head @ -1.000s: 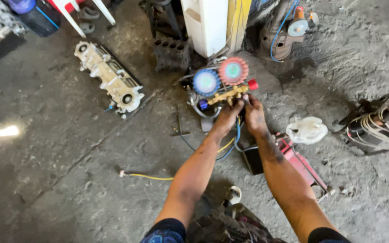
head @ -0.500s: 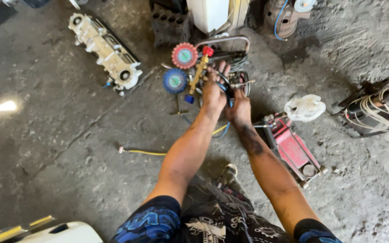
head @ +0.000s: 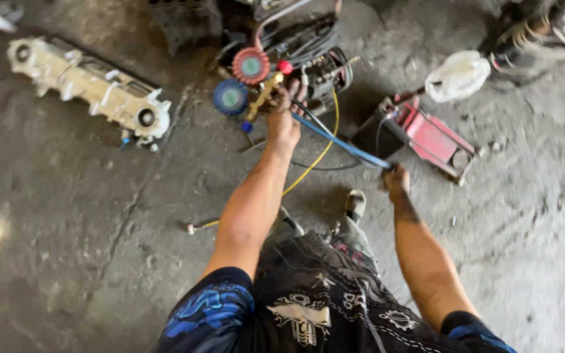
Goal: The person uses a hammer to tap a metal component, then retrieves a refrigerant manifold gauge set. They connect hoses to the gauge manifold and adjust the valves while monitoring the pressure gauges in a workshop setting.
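Floor (head: 86, 216): grey, cracked concrete under everything; the person crouches over it, dark patterned trousers at the bottom of the view.
Cast part (head: 93, 88): long, pale metal piece with round ports, lying well to the left of the left hand.
Jack (head: 429, 134): low red tool on the floor just beyond the right hand, a little to its right.
Bag (head: 458, 75): crumpled white plastic, farther out past the jack.
Gauge set (head: 250, 82): red dial and blue dial side by side on a brass body, lying on the floor at the fingertips of the left hand, with a small red knob beside it.
Left hand (head: 284, 121): arm stretched forward, fingers curled down on the brass body of the gauge set; the grip is blurred, so how tight it is cannot be told.
Right hand (head: 395, 180): pulled back and to the side, closed around the blue hose.
Blue hose (head: 341, 140): runs taut from the gauge set, past the left hand, to the right hand.
Yellow hose (head: 318, 157): curves from the gauge set back under the left forearm, ending in a fitting on the floor.
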